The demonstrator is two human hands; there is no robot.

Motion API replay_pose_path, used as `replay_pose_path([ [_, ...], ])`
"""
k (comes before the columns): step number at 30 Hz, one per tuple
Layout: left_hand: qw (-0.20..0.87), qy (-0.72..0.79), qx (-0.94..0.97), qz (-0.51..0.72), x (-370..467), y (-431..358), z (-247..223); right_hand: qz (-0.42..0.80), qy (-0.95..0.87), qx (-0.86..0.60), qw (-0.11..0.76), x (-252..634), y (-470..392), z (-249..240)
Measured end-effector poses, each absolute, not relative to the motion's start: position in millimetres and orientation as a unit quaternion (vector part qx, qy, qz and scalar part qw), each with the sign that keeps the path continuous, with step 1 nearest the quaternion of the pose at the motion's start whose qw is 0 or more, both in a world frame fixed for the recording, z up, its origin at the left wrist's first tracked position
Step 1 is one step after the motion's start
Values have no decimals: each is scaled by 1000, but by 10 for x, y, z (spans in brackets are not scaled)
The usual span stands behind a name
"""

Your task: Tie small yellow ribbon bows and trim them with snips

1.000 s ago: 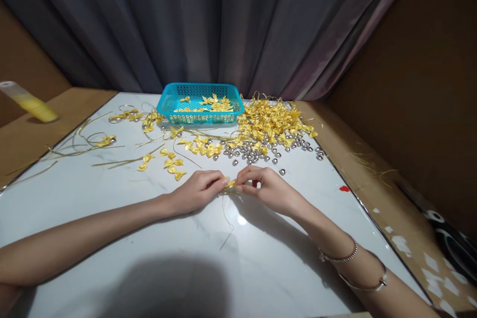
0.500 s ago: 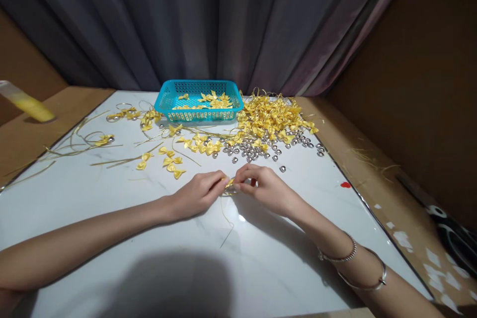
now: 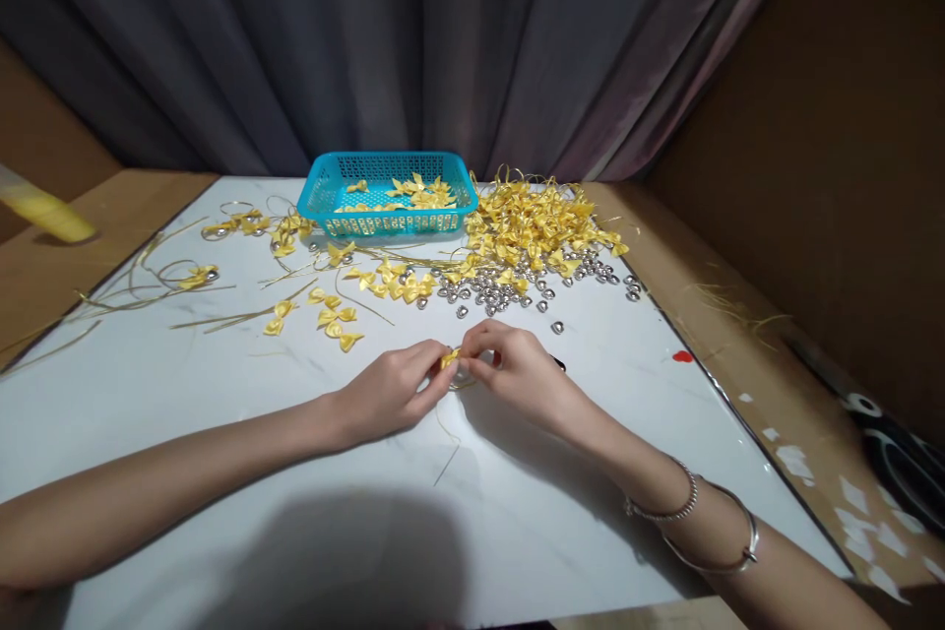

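Observation:
My left hand (image 3: 395, 390) pinches a small yellow ribbon bow (image 3: 449, 357) between thumb and fingers, just above the white table. Fingertips of my right hand (image 3: 521, 369) are closed at the bow's right side, on the gold cord (image 3: 464, 386) that curves in a loop under them. The exact grip there is partly hidden by the fingers. A thin loose strand (image 3: 448, 433) hangs below the bow toward me. Beyond my hands lie several loose yellow bows (image 3: 340, 323) and a scatter of silver heart-shaped beads (image 3: 491, 295).
A turquoise basket (image 3: 388, 224) with bows stands at the back, beside a heap of corded bows (image 3: 532, 221). Gold cords (image 3: 221, 323) lie left. Scissors (image 3: 897, 463) and paper scraps (image 3: 793, 461) are at the right; a yellow roll (image 3: 55, 217) is far left.
More of the yellow bow shows between my hands. My right fingertips have shifted slightly at the cord, and a small dark object now shows behind my right hand. The view has moved slightly.

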State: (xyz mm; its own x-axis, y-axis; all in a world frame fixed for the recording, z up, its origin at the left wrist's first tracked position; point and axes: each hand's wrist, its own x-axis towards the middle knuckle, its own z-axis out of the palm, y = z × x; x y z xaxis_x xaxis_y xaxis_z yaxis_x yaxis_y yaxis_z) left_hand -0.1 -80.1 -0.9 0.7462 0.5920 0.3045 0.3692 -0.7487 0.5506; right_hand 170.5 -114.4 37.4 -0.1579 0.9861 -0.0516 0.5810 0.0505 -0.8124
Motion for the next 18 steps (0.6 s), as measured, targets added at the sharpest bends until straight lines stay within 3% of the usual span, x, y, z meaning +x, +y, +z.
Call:
replay_pose_path([
  [11, 288, 280, 883, 241, -24, -762, -9, 384, -653, -597, 263, 1746, -1098, 414],
  [18, 305, 284, 876, 243, -29, -756, 11, 496, -588, -545, 334, 1836, -1045, 337],
])
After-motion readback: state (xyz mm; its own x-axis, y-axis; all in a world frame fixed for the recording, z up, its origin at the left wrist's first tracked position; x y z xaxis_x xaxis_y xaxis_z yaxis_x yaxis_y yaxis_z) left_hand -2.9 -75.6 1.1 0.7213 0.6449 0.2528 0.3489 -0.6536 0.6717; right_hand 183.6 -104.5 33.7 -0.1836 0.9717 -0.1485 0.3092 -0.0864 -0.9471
